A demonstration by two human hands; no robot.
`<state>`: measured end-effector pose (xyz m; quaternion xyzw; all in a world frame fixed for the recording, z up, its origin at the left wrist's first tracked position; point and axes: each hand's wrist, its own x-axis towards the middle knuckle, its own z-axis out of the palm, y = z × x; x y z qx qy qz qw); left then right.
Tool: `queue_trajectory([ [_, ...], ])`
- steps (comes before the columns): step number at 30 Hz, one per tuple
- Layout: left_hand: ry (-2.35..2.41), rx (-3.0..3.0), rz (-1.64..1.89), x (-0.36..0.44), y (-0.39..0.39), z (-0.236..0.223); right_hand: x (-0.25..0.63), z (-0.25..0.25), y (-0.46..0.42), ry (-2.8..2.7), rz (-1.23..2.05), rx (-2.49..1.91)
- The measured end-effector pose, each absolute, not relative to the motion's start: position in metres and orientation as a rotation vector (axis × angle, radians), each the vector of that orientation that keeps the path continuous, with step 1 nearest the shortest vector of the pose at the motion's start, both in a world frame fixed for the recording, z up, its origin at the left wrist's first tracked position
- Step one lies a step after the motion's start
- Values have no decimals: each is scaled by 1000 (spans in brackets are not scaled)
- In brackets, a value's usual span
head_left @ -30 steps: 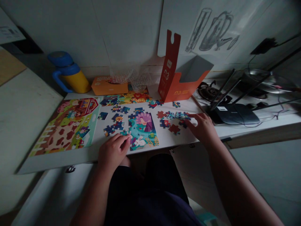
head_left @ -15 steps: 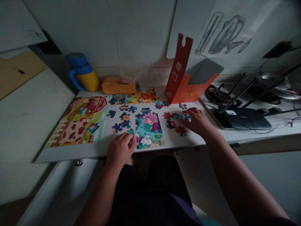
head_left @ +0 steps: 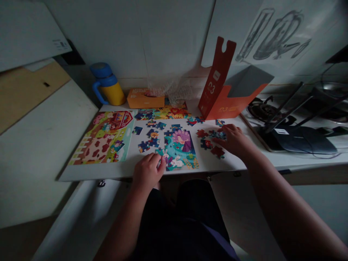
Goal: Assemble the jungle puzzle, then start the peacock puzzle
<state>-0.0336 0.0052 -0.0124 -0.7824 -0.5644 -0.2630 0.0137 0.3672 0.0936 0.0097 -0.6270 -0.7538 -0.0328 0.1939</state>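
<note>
In the head view, a partly joined puzzle (head_left: 178,146) with a peacock and white rabbits lies near the counter's front edge. My left hand (head_left: 149,169) rests at its lower left corner, fingers curled; what they hold, if anything, is hidden. Over on the right, my right hand (head_left: 234,139) has thumb and fingers around a blue and white puzzle piece (head_left: 217,135) among loose pieces. Red puzzle pieces (head_left: 218,151) and a dark blue one (head_left: 206,144) lie just left of that hand. More loose blue pieces (head_left: 153,134) are scattered left of the peacock puzzle.
A farm puzzle (head_left: 99,145) lies at the left, with a lion puzzle (head_left: 174,111) at the back. Behind stand a blue and yellow flask (head_left: 108,88), an orange box (head_left: 146,99), clear plastic wrap (head_left: 172,88) and an open red box (head_left: 217,101). A black router (head_left: 301,137) sits beside the stove.
The whole view has shifted, so the counter things appear farther right. Both hands stay at nearly the same places beside the pieces; nothing has visibly been moved.
</note>
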Motion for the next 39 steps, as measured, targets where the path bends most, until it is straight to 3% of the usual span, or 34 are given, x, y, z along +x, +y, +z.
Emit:
queue_trajectory([
  [4, -1736, -2442, -804, -33, 5, -12, 330, 24, 59, -2028, -88, -1525],
  [9, -1762, -2421, -746, -32, 4, -12, 302, 2, 24, -2060, -65, -1400],
  [39, -1726, -2391, -765, -28, -1, -14, 299, -13, 23, -2116, -215, -1450],
])
